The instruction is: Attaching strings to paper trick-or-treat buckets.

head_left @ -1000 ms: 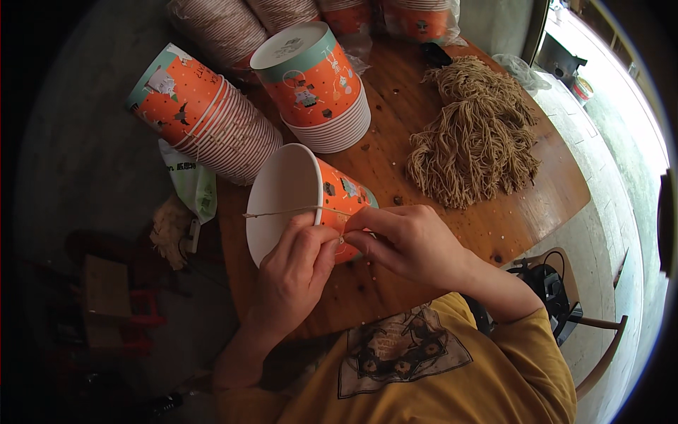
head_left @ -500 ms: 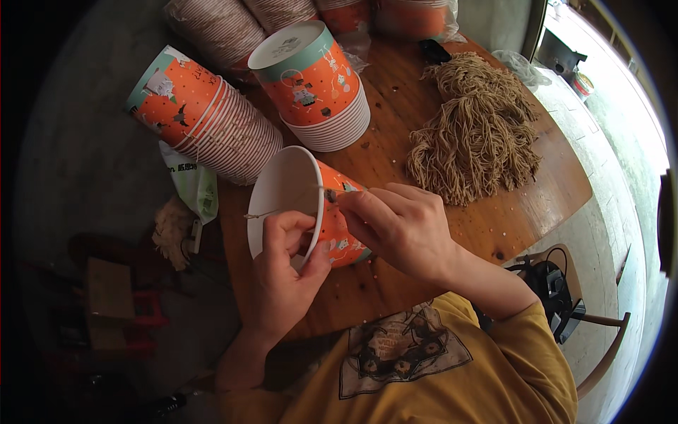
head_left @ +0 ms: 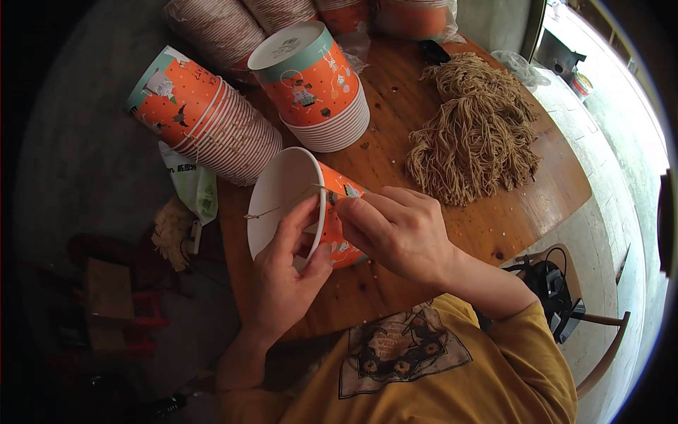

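Note:
A large paper tub [head_left: 272,185], white inside and orange with printed figures outside, lies tipped on its side on the wooden table, its mouth facing left. My left hand [head_left: 286,283] grips the rim, fingers inside and thumb on the outer wall. A thin tan string [head_left: 281,206] runs from inside the mouth across the rim to the outer wall. There my right hand [head_left: 406,233] pinches its end between thumb and bent forefinger. The string's exact path at those fingertips is partly hidden.
Two stacks of matching tubs, one upside down [head_left: 311,85] and one leaning [head_left: 205,120], stand beyond. Wrapped stacks [head_left: 219,32] fill the back. A heap of tan strings [head_left: 477,134] lies at right on the table [head_left: 388,152]; a black object [head_left: 433,51] sits behind it.
My left fingers have risen slightly along the inside of the rim. The string now bends more sharply where it crosses the rim. My right hand has barely shifted.

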{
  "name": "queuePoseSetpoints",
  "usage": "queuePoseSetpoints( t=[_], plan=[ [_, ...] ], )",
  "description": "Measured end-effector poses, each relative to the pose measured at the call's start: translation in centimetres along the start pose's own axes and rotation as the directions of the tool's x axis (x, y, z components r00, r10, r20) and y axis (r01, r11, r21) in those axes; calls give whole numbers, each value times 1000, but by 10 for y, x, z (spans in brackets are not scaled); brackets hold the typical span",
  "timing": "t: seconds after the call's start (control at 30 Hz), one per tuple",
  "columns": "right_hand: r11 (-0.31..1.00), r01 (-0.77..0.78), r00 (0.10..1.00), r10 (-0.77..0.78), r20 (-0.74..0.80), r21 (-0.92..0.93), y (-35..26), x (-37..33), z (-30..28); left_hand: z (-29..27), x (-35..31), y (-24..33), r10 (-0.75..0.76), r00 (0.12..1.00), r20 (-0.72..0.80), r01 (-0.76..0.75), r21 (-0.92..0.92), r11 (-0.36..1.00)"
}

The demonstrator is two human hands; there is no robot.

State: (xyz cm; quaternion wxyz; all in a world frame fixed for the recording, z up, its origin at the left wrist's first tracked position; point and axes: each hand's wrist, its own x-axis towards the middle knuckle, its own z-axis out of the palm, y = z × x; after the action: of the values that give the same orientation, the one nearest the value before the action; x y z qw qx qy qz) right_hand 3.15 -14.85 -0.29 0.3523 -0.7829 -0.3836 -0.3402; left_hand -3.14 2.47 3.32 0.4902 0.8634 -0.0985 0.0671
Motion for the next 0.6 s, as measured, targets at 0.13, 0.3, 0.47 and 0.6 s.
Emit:
queuePoseSetpoints(
  t=[0.13,0.3,0.47,0.6],
  plan=[
    [1000,8,1000,-7,12,-8,-1,-1,-1,0,0,-2,9,999,32,-8,-38,999],
    [998,-7,1000,9,29,-69,-1,-4,-7,-1,11,3,-41,992,119,79,-327,942],
    [994,-57,997,62,55,-90,0,-19,-15,14,24,1,-96,959,266,172,-282,944],
    [984,-143,985,151,79,-108,1,-31,-23,33,36,-9,-5,973,229,31,-112,993]
  ],
)
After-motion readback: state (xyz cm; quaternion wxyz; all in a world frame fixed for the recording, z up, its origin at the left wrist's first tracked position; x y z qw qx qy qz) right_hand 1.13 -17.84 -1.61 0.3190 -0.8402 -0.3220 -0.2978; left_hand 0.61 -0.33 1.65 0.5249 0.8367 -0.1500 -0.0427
